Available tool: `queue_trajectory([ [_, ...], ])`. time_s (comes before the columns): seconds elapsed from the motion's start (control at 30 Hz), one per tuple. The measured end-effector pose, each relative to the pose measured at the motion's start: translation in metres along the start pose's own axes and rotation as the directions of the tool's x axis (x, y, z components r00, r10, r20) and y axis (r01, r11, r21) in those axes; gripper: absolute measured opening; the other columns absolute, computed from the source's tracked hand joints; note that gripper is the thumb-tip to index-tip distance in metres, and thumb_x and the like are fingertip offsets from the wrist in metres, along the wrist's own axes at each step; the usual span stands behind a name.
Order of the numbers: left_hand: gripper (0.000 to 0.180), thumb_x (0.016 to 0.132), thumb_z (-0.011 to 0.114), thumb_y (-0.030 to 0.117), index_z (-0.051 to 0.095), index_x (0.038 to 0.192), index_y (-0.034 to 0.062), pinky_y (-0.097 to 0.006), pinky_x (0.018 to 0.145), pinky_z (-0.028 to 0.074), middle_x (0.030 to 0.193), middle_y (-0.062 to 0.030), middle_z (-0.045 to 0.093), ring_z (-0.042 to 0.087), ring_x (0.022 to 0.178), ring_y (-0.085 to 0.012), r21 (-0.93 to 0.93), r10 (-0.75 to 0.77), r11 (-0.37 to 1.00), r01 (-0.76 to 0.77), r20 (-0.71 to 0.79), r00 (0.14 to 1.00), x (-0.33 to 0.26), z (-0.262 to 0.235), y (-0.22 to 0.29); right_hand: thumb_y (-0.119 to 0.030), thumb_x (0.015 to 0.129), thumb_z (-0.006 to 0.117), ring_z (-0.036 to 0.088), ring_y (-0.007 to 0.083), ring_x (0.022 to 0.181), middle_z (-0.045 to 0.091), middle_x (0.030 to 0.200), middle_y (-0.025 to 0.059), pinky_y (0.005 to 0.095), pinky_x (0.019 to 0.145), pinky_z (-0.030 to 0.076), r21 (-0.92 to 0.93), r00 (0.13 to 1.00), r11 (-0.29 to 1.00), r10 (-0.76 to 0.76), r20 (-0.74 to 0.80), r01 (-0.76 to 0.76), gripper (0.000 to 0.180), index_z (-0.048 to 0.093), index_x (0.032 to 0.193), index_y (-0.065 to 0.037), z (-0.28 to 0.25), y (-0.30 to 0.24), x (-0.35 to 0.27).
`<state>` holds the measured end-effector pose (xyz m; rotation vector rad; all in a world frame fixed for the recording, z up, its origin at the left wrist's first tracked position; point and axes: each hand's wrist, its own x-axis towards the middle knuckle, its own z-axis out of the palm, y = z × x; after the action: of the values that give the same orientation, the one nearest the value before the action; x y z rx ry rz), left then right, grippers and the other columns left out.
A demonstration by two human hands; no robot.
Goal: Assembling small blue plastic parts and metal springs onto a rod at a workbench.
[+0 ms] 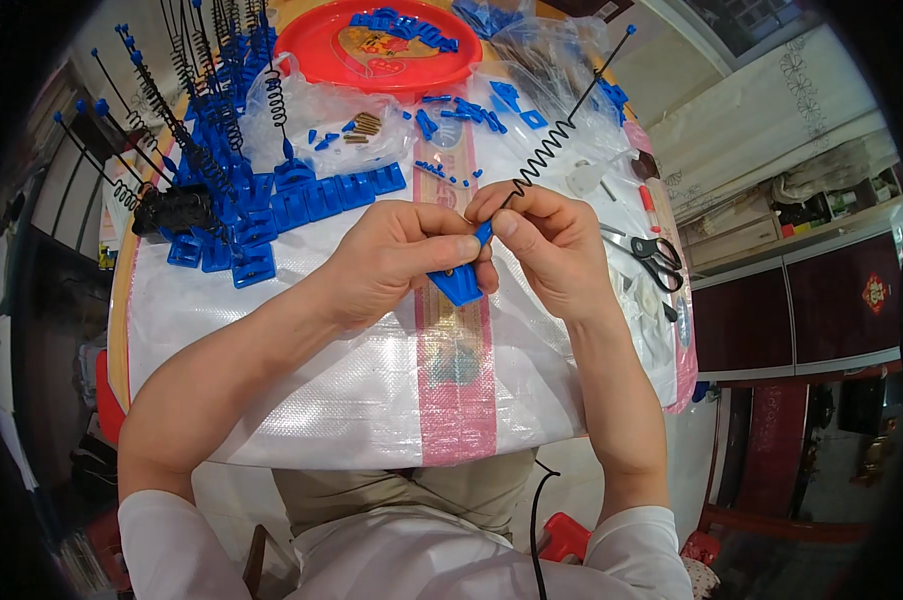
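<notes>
Above the middle of the table, my left hand [396, 255] pinches a blue plastic piece [457, 286] that widens toward its lower end. My right hand [549, 245] closes its thumb and fingers round the lower end of a black coiled spring [541, 162], where it meets the narrow blue tip. The spring slants up to the right and runs into a straight rod with a small blue bead [630, 30] on its end. Fingers partly hide the joint between spring and blue piece.
At the left stand many blue pieces with springs [226, 150]; a row of blue blocks [336, 197] lies beside them. Beyond are brass-coloured pins [363, 126], loose blue parts [471, 112] and a red basin [311, 60]. Black-handled scissors [658, 262] and a red marker [646, 198] lie right.
</notes>
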<state>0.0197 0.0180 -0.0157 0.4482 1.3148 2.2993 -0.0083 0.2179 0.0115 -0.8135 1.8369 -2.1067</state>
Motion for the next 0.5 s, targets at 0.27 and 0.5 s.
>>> queue_trajectory([
  [0.27, 0.023, 0.092, 0.063, 0.013, 0.066, 0.104, -0.0064, -0.033, 0.085, 0.053, 0.093, -0.0146, 0.071, 0.068, 0.088, -0.0188, 0.045, 0.029, 0.999, -0.028, -0.019, 0.999, 0.0000, 0.0003, 0.0000, -0.007, 0.094, 0.064, 0.060, 0.0104, 0.085, 0.068, 0.098, 0.0065, 0.0269, 0.079, 0.049, 0.013, 1.000, 1.000, -0.002, -0.028, 0.002, 0.013, 0.068, 0.099, 0.004, 0.0020, 0.0005, -0.0012],
  [0.5, 0.021, 0.092, 0.063, 0.012, 0.067, 0.102, -0.0052, -0.031, 0.084, 0.052, 0.092, -0.0135, 0.071, 0.067, 0.087, -0.0174, 0.100, 0.078, 0.992, -0.074, -0.038, 0.996, 0.0006, 0.0000, -0.0006, -0.005, 0.093, 0.064, 0.061, 0.0124, 0.088, 0.067, 0.101, 0.0081, 0.0288, 0.082, 0.050, 0.035, 1.000, 0.999, 0.012, -0.020, -0.011, 0.014, 0.068, 0.102, 0.005, 0.0017, -0.0017, -0.0014],
])
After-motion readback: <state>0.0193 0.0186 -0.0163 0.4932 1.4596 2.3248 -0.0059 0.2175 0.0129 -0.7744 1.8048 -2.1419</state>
